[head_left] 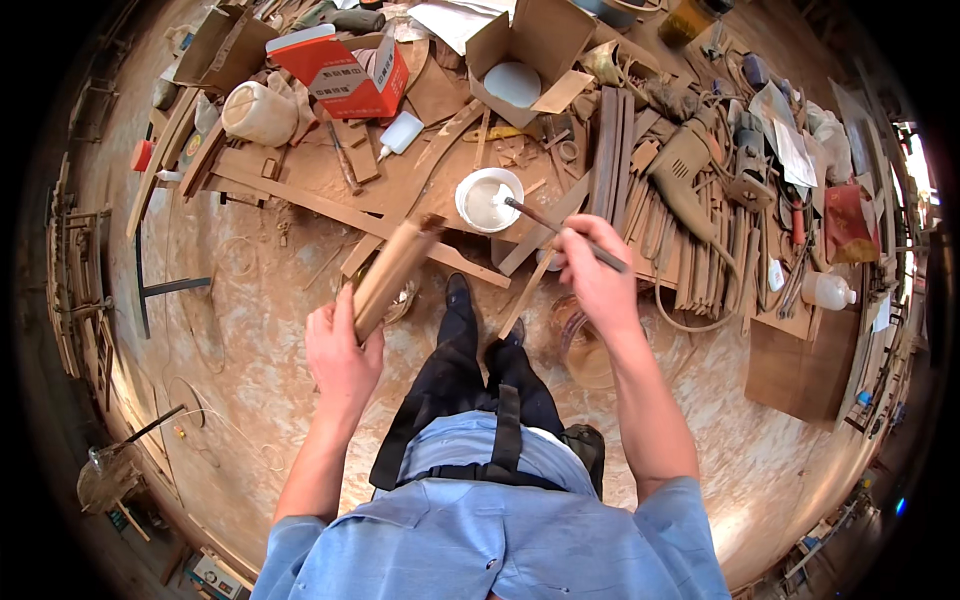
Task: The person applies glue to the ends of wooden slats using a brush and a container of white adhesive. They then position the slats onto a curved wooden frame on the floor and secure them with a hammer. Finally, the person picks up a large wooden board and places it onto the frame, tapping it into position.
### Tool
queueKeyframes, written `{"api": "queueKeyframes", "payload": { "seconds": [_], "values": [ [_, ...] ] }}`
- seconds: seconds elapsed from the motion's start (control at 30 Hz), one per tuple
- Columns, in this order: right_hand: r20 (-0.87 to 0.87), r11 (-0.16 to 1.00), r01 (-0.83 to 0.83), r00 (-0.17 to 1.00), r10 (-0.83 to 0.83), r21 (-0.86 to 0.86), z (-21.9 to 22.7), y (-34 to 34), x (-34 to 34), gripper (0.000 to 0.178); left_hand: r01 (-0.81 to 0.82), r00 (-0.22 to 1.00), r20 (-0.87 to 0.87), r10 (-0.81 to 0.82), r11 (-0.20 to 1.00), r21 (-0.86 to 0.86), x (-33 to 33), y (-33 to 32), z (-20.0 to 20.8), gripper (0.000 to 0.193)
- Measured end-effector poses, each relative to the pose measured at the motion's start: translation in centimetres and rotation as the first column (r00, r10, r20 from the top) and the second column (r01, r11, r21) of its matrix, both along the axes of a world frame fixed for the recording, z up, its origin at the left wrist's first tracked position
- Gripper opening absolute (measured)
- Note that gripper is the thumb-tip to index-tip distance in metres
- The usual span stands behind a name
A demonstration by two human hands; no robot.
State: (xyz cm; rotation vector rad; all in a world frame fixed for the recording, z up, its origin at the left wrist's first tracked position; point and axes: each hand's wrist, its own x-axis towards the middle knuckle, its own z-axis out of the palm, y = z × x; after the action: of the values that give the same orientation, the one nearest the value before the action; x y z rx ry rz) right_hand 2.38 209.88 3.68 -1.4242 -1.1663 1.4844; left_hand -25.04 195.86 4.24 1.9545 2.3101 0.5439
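Hands: left (340,355) grips wood block (392,272), right (592,272) holds brush (560,228) over bowl's (489,199) rim.

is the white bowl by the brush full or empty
Partly full: the white bowl holds pale liquid below its rim, and the brush tip dips into it.

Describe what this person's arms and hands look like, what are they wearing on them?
Both forearms are bare. Short light-blue shirt sleeves end above the elbows. The left hand and right hand wear no gloves; no watch, rings or wristbands are visible.
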Motion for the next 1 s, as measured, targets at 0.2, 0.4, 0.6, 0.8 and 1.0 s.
{"api": "queueKeyframes", "payload": {
  "seconds": [0.2, 0.4, 0.6, 0.8, 1.0],
  "values": [
    [0.352, 0.906, -0.288, 0.920, 0.172, 0.309, -4.2, 2.4, -2.7, 0.018, -0.421, 0.256, 0.861, 0.439, 0.853, -0.309, -1.8, 0.7, 1.4, 0.029],
    [0.445, 0.873, -0.381, 0.867, 0.223, 0.305, -5.6, 3.1, -3.3, 0.017, -0.465, -0.372, 0.898, 0.236, 0.790, -0.400, -5.0, 1.8, 1.6, 0.035],
    [0.105, 0.992, -0.039, 0.993, 0.052, -0.118, -4.1, 3.9, -3.3, 0.019, -0.427, -0.569, 0.810, 0.143, 0.790, -0.439, -5.9, 3.2, 0.7, 0.037],
    [-0.301, 0.930, 0.013, 0.945, -0.132, -0.367, -5.8, 4.2, -1.1, 0.019, -0.379, -0.631, 0.773, 0.068, 0.842, -0.384, -5.0, 5.4, -0.1, 0.033],
    [-0.538, 0.944, 0.130, 0.794, -0.283, -0.304, 0.1, 2.7, 0.4, 0.018, -0.359, -0.689, 0.725, -0.008, 0.872, -0.332, -4.5, 6.4, -0.9, 0.040]
  ]
}}
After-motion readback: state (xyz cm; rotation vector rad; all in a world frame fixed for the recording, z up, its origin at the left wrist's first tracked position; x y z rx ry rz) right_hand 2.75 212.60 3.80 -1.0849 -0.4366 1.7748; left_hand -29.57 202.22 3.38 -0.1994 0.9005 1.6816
